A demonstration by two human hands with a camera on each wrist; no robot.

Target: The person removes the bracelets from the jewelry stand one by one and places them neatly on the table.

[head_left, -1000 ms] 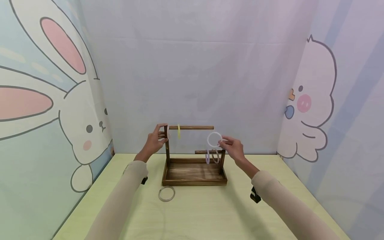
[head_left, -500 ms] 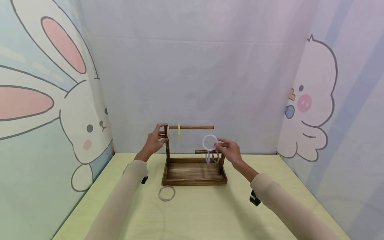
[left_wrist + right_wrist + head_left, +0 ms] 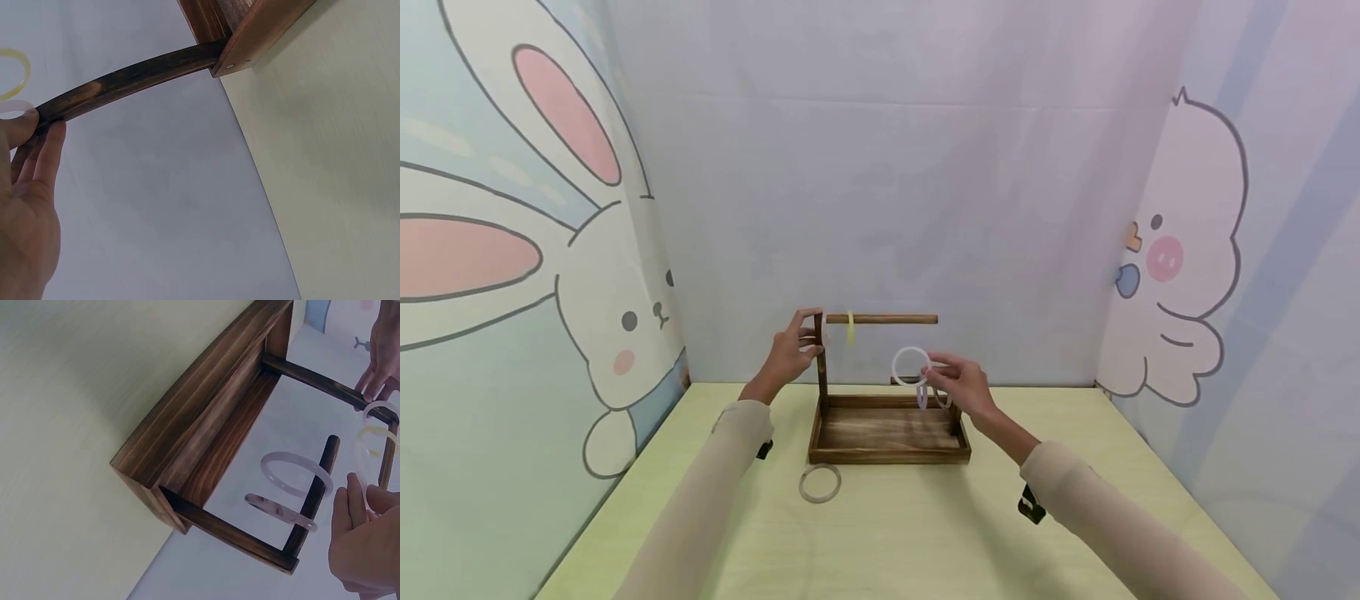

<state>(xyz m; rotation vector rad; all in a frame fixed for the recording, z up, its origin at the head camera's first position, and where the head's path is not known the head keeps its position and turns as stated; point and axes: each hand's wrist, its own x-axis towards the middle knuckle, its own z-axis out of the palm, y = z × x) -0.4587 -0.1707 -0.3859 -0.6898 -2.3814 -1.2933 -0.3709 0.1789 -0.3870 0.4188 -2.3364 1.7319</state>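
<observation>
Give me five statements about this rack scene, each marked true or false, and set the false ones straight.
1. The right hand holds a white ring. True.
2. The lower bar bears a lavender ring and a mottled ring. True.
3. The yellow ring hangs on the lower bar. False: it hangs on the upper bar.
4. The left hand rests flat on the table. False: it pinches the taller post near its top.
5. The greyish ring lies inside the tray. False: it lies on the table, in front of the tray.
</observation>
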